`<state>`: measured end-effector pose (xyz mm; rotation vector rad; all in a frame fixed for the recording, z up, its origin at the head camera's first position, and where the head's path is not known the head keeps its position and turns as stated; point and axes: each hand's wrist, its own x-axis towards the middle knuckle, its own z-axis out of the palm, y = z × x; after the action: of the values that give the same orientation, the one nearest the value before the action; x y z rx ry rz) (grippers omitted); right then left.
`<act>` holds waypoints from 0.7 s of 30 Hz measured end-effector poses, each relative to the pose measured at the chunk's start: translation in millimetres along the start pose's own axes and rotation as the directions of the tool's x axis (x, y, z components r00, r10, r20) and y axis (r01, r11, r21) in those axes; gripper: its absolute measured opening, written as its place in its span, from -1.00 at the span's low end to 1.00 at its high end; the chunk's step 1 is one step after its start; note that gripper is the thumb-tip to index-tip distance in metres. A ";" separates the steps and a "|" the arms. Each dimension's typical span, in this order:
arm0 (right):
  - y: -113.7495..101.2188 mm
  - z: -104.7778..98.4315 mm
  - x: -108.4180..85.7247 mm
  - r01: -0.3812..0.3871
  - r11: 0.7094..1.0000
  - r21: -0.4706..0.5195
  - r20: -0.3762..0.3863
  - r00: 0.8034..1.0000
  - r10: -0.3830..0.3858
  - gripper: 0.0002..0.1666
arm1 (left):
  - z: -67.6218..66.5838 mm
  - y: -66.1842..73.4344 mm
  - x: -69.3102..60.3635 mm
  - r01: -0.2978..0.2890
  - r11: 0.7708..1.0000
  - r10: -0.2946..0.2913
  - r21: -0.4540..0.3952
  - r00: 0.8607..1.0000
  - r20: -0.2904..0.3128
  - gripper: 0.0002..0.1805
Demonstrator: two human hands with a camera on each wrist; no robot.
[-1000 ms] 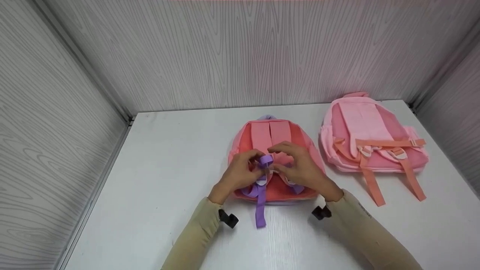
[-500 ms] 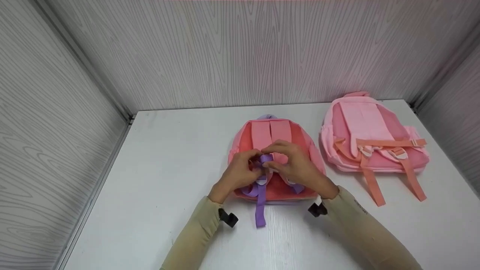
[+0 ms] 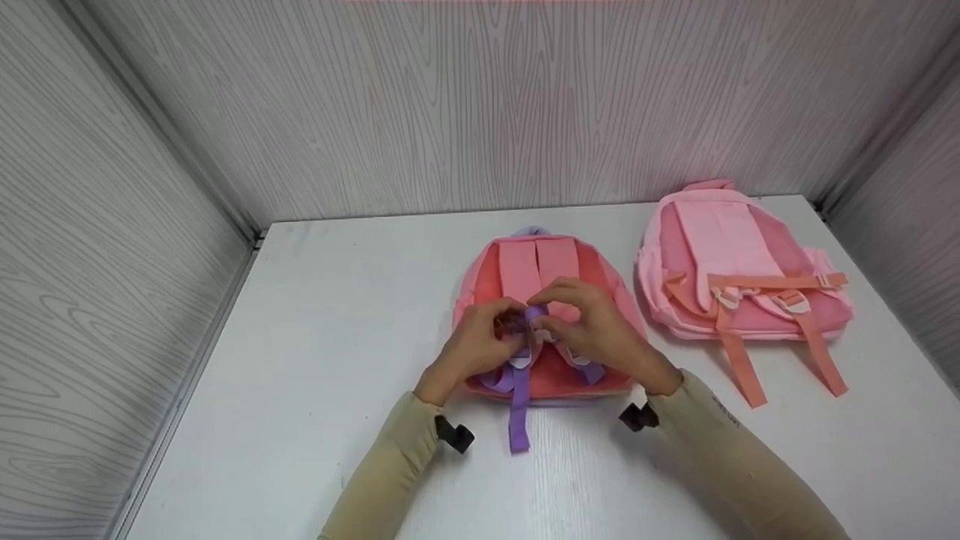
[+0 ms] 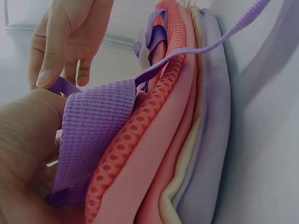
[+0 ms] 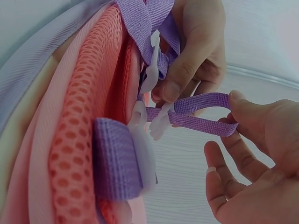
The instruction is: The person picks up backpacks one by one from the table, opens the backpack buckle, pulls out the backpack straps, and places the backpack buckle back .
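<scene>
A small coral-pink backpack (image 3: 517, 262) lies on the white table with its shoulder straps facing up. Over its middle, my left hand (image 3: 478, 341) pinches a white plastic buckle (image 5: 161, 120) threaded with purple webbing. Out of that buckle stands a loop of purple strap (image 5: 205, 126), its far end pinched between thumb and finger of my right hand (image 3: 600, 326). The right hand's other fingers are spread apart, holding nothing. In the left wrist view, a wide fold of purple webbing (image 4: 96, 126) partly hides the left fingers. A loose purple strap end (image 3: 519, 420) hangs toward the front.
To the right lies a second, light pink backpack (image 3: 731, 240), with orange straps (image 3: 744, 367) trailing forward. The white table (image 3: 337, 300) is bounded by grey wood-grain panels (image 3: 450, 105) at the back and sides.
My right hand has shifted slightly left, and its thumb and finger have closed on the purple loop. The left hand stays nearly in place; both backpacks lie as before.
</scene>
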<state>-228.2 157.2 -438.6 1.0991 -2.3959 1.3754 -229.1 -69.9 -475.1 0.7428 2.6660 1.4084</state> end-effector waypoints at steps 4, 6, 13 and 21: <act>0.4 -1.2 -0.4 -0.004 1.000 -0.001 -0.007 1.000 0.004 -0.73 | -0.3 -0.8 0.7 -0.004 1.000 0.004 -0.019 1.000 0.003 -0.69; 0.4 -1.4 -0.2 0.001 1.000 0.001 -0.010 1.000 -0.001 -0.73 | -0.4 -1.0 1.0 -0.003 1.000 0.003 -0.023 1.000 0.001 -0.69; -0.1 -1.6 0.7 0.000 1.000 0.022 -0.011 1.000 0.000 -0.73 | -1.3 0.0 0.8 0.031 0.999 -0.032 -0.034 0.999 -0.009 -0.70; 2.5 -3.7 -1.9 -0.044 0.999 0.022 -0.012 0.999 0.045 -0.71 | -1.5 1.3 -0.4 0.044 0.999 -0.044 -0.030 0.999 -0.002 -0.67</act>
<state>-229.3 161.9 -439.1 1.0450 -2.4162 1.4208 -228.6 -70.6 -473.3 0.6756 2.6394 1.4364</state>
